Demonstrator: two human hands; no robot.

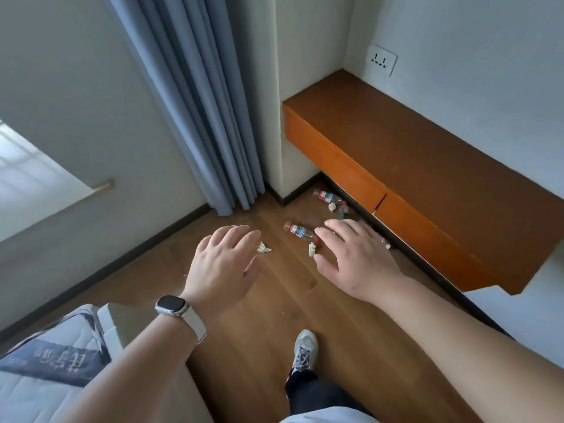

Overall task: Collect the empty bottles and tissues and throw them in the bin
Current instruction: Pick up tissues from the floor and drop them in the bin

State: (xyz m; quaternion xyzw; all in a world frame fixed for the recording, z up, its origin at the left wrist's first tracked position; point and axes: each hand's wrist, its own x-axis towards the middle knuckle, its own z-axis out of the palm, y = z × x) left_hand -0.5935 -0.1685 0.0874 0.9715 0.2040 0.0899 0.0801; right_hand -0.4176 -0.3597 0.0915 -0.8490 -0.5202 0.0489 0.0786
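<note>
Because the nearest clear plastic bottle with a red cap and a red-and-blue label (300,232) lies on its side on the brown wooden floor (305,300), its long axis runs diagonally, one end toward the grey-blue curtain (195,102) and the other tucked under the fingertips of the right hand (354,254). That hand is spread and empty, hovering above the bottle, and it looks the better placed for a pick. A crumpled white tissue (312,248) sits just beside the right thumb. A second crumpled tissue (264,247) lies just off the left hand (224,261), also released and holding nothing. Farther off, another bottle (326,196) and more litter rest beneath the orange wooden counter (427,166). No bin is in view.
</note>
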